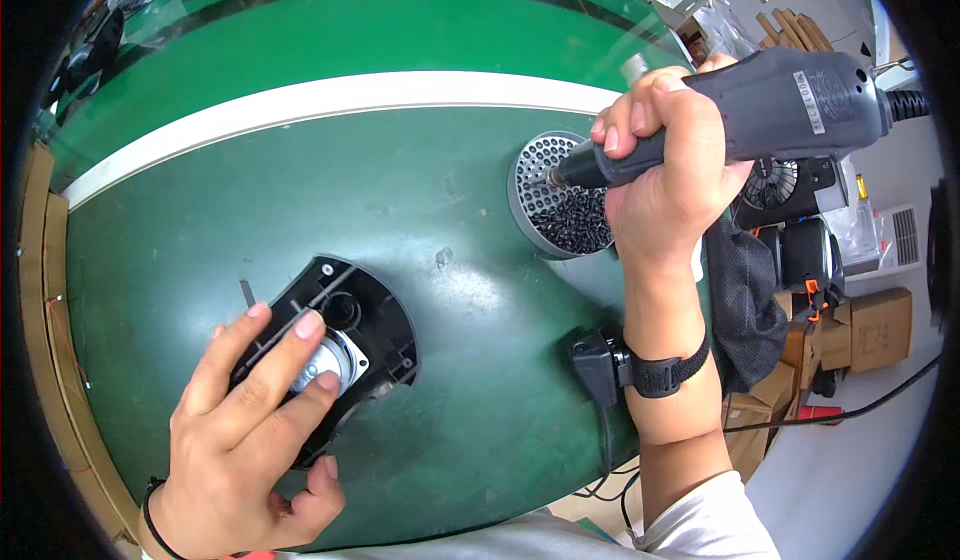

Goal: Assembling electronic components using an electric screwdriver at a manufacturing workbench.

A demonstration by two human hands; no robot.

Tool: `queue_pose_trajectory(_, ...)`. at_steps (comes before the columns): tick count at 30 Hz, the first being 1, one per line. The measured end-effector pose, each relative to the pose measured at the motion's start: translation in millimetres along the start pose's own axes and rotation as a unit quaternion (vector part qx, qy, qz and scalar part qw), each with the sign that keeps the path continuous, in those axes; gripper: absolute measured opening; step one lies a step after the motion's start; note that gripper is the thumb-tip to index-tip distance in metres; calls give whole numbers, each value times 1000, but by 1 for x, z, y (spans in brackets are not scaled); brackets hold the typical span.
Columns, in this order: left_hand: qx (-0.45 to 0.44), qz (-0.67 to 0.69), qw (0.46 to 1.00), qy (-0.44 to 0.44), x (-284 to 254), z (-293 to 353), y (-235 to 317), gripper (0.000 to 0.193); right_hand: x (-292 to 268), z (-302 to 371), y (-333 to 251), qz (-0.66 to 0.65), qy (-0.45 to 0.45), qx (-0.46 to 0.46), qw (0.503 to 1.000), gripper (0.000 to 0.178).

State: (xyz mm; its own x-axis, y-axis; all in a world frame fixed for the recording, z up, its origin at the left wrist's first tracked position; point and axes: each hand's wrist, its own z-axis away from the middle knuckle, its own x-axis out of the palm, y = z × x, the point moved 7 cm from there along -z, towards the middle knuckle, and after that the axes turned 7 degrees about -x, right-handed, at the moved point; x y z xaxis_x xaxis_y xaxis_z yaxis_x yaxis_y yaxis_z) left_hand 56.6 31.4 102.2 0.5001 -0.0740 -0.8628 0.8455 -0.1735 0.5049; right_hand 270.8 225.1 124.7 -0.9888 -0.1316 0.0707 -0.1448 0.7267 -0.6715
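Observation:
My right hand is wrapped round a dark grey electric screwdriver. The screwdriver lies nearly level, its bit pointing left over a round grey screw dish. Rows of holes cover the dish's far part, and a heap of small black screws fills the near part. At the near left, my left hand holds a black plastic housing against the table, fingers laid across it and thumb by its near edge. A round silver speaker sits inside the housing, partly hidden under my fingers.
A white strip divides the dark green table from a brighter green surface beyond. My right wrist wears a black strap with a small black device and cable. Cardboard boxes and a fan stand at right.

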Motion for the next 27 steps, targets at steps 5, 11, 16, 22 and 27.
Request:
queue_pose_trajectory(5, 37, -24, 999, 10, 10, 4, -8, 52, 1, -1, 1, -7, 0, 2, 1000, 25)
queue_pose_trajectory(11, 61, -53, 996, 40, 16, 4, -9, 60, 0, -1, 4, -15, -1, 25, 1000, 24)
queue_pose_trajectory(16, 72, -99, 991, 58, 18, 7, -12, 76, -5, 1, 4, -4, 9, 13, 1000, 24)
queue_pose_trajectory(22, 77, -118, 987, 81, 20, 13, -14, 74, -7, -8, -35, -85, -3, -28, 996, 16)
queue_pose_trajectory(27, 89, -109, 984, 107, 22, 7, -12, 64, -17, -1, -103, -267, -31, -18, 963, 25)
